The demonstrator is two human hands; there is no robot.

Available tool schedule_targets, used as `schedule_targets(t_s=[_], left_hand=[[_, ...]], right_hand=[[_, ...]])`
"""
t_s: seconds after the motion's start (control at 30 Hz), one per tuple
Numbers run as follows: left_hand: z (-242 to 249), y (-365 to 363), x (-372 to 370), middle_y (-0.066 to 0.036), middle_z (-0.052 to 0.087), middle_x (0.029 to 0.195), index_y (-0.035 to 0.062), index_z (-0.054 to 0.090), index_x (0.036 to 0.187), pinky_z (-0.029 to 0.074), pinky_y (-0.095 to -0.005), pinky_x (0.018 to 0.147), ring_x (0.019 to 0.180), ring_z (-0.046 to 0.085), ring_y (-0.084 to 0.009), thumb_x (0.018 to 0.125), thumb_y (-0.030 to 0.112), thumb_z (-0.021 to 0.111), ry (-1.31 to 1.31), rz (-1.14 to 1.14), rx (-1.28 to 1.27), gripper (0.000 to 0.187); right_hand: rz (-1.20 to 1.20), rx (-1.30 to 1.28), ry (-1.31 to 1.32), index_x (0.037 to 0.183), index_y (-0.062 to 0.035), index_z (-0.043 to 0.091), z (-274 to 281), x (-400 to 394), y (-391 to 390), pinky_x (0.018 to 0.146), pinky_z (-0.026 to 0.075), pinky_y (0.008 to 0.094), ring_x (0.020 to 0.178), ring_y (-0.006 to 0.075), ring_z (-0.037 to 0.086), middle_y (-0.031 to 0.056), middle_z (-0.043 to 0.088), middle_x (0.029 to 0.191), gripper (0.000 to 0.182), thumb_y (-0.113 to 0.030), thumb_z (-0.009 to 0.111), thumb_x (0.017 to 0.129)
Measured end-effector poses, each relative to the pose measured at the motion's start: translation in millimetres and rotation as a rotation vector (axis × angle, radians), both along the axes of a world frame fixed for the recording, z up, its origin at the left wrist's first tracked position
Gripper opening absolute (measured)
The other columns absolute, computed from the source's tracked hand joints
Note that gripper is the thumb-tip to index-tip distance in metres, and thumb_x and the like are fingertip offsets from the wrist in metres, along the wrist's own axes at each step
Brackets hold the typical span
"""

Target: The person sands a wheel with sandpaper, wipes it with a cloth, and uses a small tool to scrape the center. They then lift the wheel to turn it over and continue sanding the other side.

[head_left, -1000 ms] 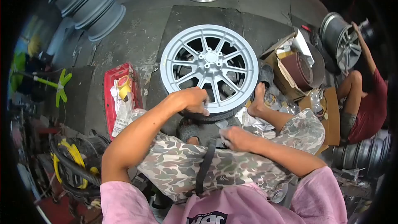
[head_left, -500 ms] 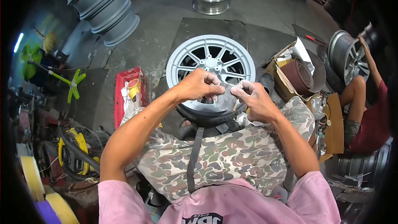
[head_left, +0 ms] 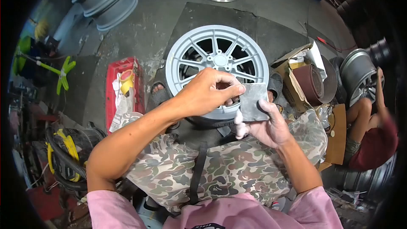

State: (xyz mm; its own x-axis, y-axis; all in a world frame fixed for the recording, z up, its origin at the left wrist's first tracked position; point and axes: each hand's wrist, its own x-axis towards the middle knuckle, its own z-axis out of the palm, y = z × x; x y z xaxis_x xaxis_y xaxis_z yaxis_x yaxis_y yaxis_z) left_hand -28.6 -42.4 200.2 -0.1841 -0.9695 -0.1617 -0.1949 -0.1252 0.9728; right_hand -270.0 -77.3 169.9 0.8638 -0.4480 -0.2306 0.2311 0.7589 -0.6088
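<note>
A square grey sandpaper sheet [head_left: 254, 99] is held up in front of the wheel, its flat face toward me. My left hand [head_left: 214, 91] pinches the upper left edge between thumb and bent fingers. From below, my right hand [head_left: 271, 129] grips the lower part, thumb on the face and the other fingers partly behind it; white dust coats the fingertips. Beyond both hands, a grey multi-spoke wheel rim [head_left: 220, 60] lies face up on a black tyre [head_left: 203, 122], which the arms partly hide.
On the left sits a red tray [head_left: 112, 95] with a yellow tape roll [head_left: 126, 82]. To the right, a cardboard box [head_left: 292, 91] holds a brown abrasive roll [head_left: 307, 82]. A co-worker [head_left: 373, 140] crouches by another rim [head_left: 360, 74]. Stacked rims [head_left: 104, 0] stand at the back left.
The sandpaper sheet has turned more upright and faces me. My right hand has shifted from its upper edge to underneath, while the left still pinches it. The view has tilted slightly.
</note>
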Motion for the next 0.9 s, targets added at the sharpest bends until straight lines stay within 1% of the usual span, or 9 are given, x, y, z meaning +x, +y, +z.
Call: schedule_targets(t_s=[0.07,0.1,0.17,0.23,0.27,0.4,0.47,0.67,0.9], left_hand=[[19.1,3.5,14.3,-0.011,0.072,0.086,-0.0032,0.075,0.108,0.055,-0.0369,0.077,0.080,0.067,-0.0218,0.101,0.024,0.070,-0.321,-0.099,-0.129,0.028],[14.8,10.2,22.4,-0.011,0.072,0.086,-0.0032,0.075,0.108,0.055,-0.0369,0.077,0.080,0.067,-0.0218,0.101,0.024,0.070,-0.307,-0.095,-0.126,0.028],[5.2,32.2,30.8,-0.014,0.068,0.091,0.0000,0.074,0.110,0.053,-0.0424,0.076,0.084,0.068,-0.0297,0.098,0.026,0.070,-0.791,-0.178,-0.354,0.029],[18.1,55.6,26.3,-0.014,0.065,0.097,0.0009,0.071,0.106,0.052,-0.0446,0.077,0.089,0.067,-0.0324,0.097,0.028,0.070,-0.844,-0.323,-0.470,0.029],[15.9,65.3,20.6,-0.014,0.065,0.097,0.0013,0.070,0.103,0.052,-0.0437,0.078,0.090,0.067,-0.0315,0.096,0.026,0.070,-0.703,-0.342,-0.532,0.026],[37.5,81.6,-20.8,-0.012,0.064,0.093,0.0015,0.067,0.091,0.050,-0.0400,0.079,0.090,0.064,-0.0286,0.091,0.018,0.067,-0.542,-0.536,-0.482,0.017],[44.1,86.6,-38.6,-0.011,0.063,0.088,0.0024,0.068,0.085,0.047,-0.0374,0.075,0.086,0.062,-0.0254,0.087,0.016,0.065,-0.769,-0.662,-0.402,0.014],[56.7,64.7,-39.0,-0.009,0.062,0.086,0.0034,0.068,0.082,0.048,-0.0364,0.077,0.085,0.061,-0.0225,0.085,0.016,0.064,-0.992,-0.579,-0.448,0.014],[55.2,64.3,-35.4,-0.009,0.062,0.086,0.0037,0.069,0.083,0.049,-0.0400,0.084,0.087,0.061,-0.0237,0.085,0.018,0.064,-0.876,-0.604,-0.526,0.015]], right_hand=[[-0.001,0.016,0.018,0.143,-0.0011,0.050,4.3,6.2,-4.6,0.085,0.059,0.0440,0.094,0.0304,0.071,0.0209,0.070,0.111,0.051,-0.039,0.052,0.109],[0.039,-0.203,0.269,0.139,-0.0026,0.054,6.3,9.4,-7.9,0.084,0.057,0.0404,0.093,0.0259,0.069,0.0175,0.070,0.107,0.046,-0.036,0.058,0.107],[0.086,-0.422,0.531,0.136,-0.0042,0.058,2.2,14.5,-22.2,0.083,0.055,0.0369,0.092,0.0214,0.067,0.0142,0.070,0.104,0.042,-0.033,0.063,0.106],[0.121,-1.172,0.877,0.129,-0.0042,0.064,-17.7,17.2,-50.5,0.082,0.052,0.0338,0.091,0.0169,0.064,0.0096,0.071,0.104,0.037,-0.027,0.071,0.101],[-0.028,-1.264,0.831,0.127,-0.0030,0.066,-40.9,16.8,-64.0,0.083,0.051,0.0350,0.090,0.0158,0.063,0.0086,0.072,0.106,0.037,-0.027,0.072,0.099],[-0.105,-1.417,0.936,0.128,-0.0006,0.068,-93.0,30.8,-112.6,0.079,0.051,0.0397,0.087,0.0298,0.066,0.0201,0.068,0.103,0.037,-0.024,0.070,0.099],[-0.228,-1.702,0.956,0.127,-0.0011,0.070,-107.6,48.1,-120.6,0.077,0.050,0.0446,0.084,0.0391,0.064,0.0208,0.063,0.096,0.035,-0.022,0.068,0.099],[-0.327,-1.890,0.972,0.134,-0.0069,0.069,-134.5,90.8,-134.0,0.072,0.049,0.0459,0.080,0.0355,0.062,0.0188,0.059,0.095,0.038,-0.022,0.067,0.099],[-0.371,-2.015,1.060,0.133,-0.0120,0.070,-139.1,100.7,-140.3,0.074,0.047,0.0436,0.087,0.0318,0.062,0.0159,0.058,0.098,0.037,-0.028,0.065,0.100]])
